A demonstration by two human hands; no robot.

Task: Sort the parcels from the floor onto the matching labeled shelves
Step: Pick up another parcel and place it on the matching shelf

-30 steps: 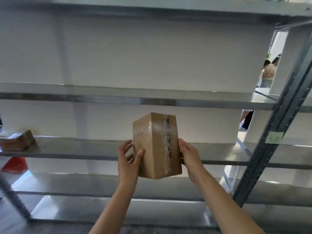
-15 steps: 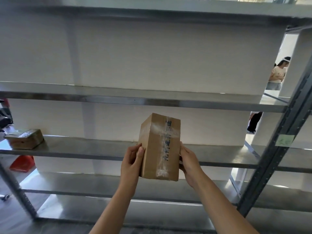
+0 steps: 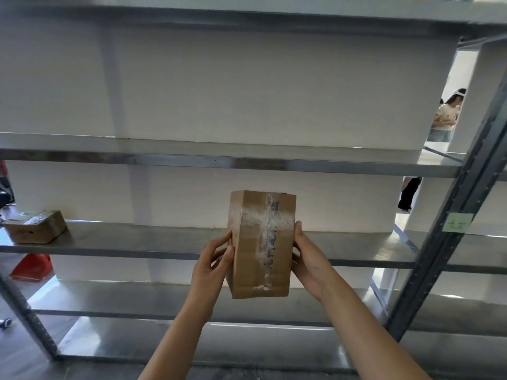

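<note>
A brown cardboard parcel [image 3: 262, 242] with clear tape and blue writing down its front stands upright in the air before the metal shelving. My left hand [image 3: 212, 266] grips its left side and my right hand [image 3: 308, 259] its right side. It hangs in front of the middle shelf [image 3: 137, 242]. On that shelf's far left lies a second taped brown parcel [image 3: 35, 226]. A green paper label [image 3: 457, 221] is stuck on the dark upright post [image 3: 450, 237] at the right.
More metal shelves run above [image 3: 192, 160] and below [image 3: 137, 303]. A red object [image 3: 31, 267] lies behind the rack at lower left. A person [image 3: 444, 116] stands beyond the rack at upper right. A white wall backs the shelves.
The parcel has turned in my hands so its taped front faces me squarely. The view has shifted slightly left, and the person behind the rack shows more.
</note>
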